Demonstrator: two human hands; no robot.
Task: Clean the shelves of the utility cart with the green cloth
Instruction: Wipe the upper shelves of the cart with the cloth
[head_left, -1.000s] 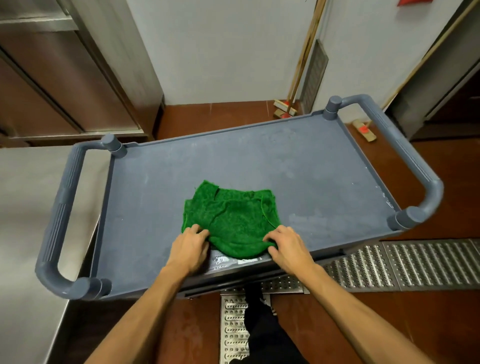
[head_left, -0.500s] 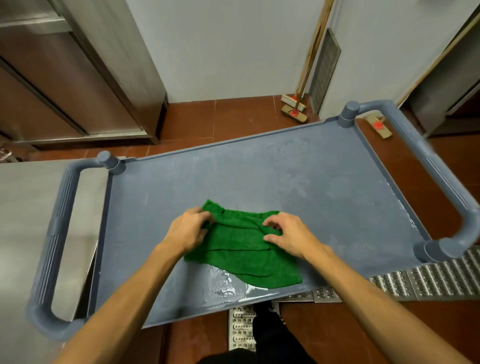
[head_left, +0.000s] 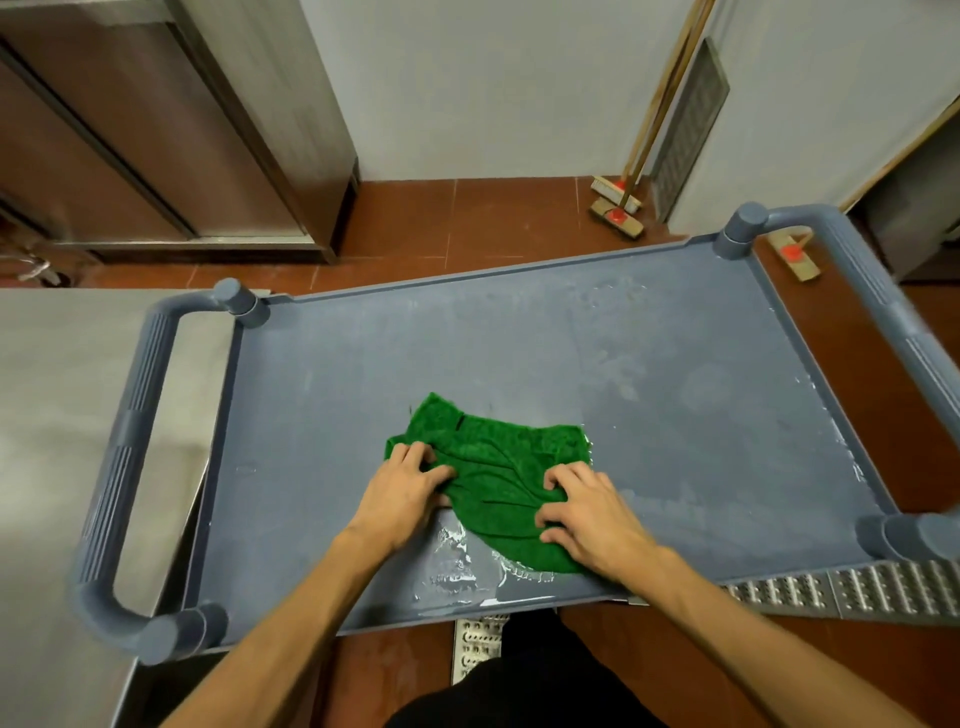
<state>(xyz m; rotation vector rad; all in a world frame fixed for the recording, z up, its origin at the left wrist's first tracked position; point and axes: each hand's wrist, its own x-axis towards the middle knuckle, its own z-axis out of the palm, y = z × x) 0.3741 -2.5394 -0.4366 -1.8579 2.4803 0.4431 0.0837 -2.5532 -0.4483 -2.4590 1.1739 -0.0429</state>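
Cloth (head_left: 498, 467) bunched on top shelf (head_left: 363, 389), near the front edge.
Head view: left hand (head_left: 405, 493) and right hand (head_left: 592, 519), apart, each clutch one side, likely gathering it to mop the puddle (head_left: 457, 564) alongside.

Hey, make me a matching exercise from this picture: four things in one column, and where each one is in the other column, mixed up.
Things:
1 green cloth
2 brooms
3 metal grate
4 steel counter

Places:
A left of the cart
B on the cart's top shelf
C leaning at the far wall
D beside the cart's near right corner

Pairs: 1-B, 2-C, 3-D, 4-A
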